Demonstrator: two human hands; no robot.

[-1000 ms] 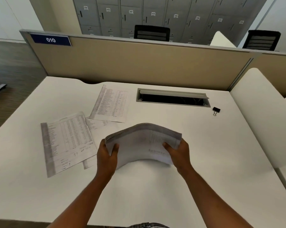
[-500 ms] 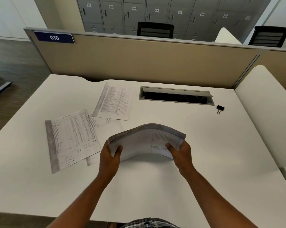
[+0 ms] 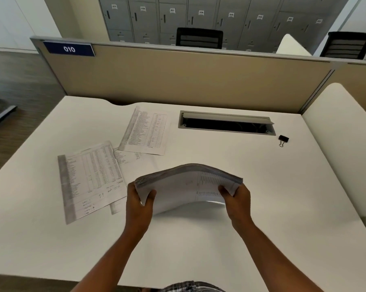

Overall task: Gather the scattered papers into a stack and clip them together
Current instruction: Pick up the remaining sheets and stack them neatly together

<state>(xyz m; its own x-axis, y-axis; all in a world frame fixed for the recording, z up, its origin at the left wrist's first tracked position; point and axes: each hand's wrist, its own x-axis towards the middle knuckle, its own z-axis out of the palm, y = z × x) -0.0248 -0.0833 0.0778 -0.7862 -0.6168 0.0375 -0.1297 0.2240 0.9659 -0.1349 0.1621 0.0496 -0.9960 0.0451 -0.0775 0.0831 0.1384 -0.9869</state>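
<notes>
white desk (image 3: 262, 218) | loose printed sheets (image 3: 89, 178) left | binder clip (image 3: 283, 139) far right

White desk (image 3: 283, 207), open cable tray (image 3: 226, 123), beige partition (image 3: 199, 79) tagged 010, grey lockers (image 3: 241, 17).

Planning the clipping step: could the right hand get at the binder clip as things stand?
Probably not yet: the right hand holds the paper stack. Once freed, bare desk leads to the binder clip.

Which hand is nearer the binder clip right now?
Right. The right hand grips the stack's right end, below and left of the binder clip by the cable slot. The left hand grips the far end, farther away.
</notes>
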